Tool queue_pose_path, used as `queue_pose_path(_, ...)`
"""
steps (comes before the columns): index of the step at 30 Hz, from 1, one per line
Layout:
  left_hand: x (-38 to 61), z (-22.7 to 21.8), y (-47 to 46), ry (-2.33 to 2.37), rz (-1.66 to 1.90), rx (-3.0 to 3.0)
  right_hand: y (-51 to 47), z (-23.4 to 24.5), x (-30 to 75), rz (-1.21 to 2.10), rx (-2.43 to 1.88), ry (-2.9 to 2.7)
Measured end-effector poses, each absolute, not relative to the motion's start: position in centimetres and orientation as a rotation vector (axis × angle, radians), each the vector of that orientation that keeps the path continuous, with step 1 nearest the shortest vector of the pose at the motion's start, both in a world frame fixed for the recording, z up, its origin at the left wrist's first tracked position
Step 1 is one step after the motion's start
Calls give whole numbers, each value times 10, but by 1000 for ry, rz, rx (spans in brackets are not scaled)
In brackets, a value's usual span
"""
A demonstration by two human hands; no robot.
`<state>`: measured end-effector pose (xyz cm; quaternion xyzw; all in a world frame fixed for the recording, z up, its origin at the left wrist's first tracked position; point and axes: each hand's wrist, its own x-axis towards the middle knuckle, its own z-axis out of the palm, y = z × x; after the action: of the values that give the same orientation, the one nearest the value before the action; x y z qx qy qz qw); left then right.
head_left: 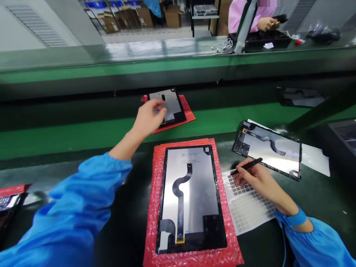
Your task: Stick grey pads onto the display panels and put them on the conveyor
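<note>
My left hand (150,115) reaches over a farther tablet screen panel (174,105) lying on red bubble wrap. Its thumb and forefinger are apart, with nothing visible between them; some fingers are hidden. In my right hand (257,178) is a pair of black tweezers (251,163), its tip low over a sheet of small grey square stickers (240,218). Between the hands lies a larger screen panel (203,193), back side up, on a red bubble-wrap pad (233,248). A dark ribbon cable (180,211) curves down its silver back.
Another screen panel (267,144) rests on white paper (315,159) at the right. A further panel (302,97) lies behind it. At the left edge is a dark device (11,204). Across the green ledge (111,70), a person in a pink sleeve (236,16) handles something dark.
</note>
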<state>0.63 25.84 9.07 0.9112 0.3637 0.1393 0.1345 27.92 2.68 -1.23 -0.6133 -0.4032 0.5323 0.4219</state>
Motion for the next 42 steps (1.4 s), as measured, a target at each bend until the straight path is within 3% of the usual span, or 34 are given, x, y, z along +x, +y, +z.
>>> queue_pose_path(3,-3,78,199,1117,460,2541,28,-13,282,1360,-1507,-960)
queue_pose_path(10,6,57,77,611,216,2724,25,-14,286,1356,-1513,-915)
queue_pose_path(18,9,45,68,634,195,2833,25,-6,289,1372,-1546,-960)
queue_pose_path(26,9,45,65,589,312,2969,25,17,255,1386,-1293,-792)
queue_pose_path(42,9,47,67,683,252,2896,40,14,230,1480,-1222,-700)
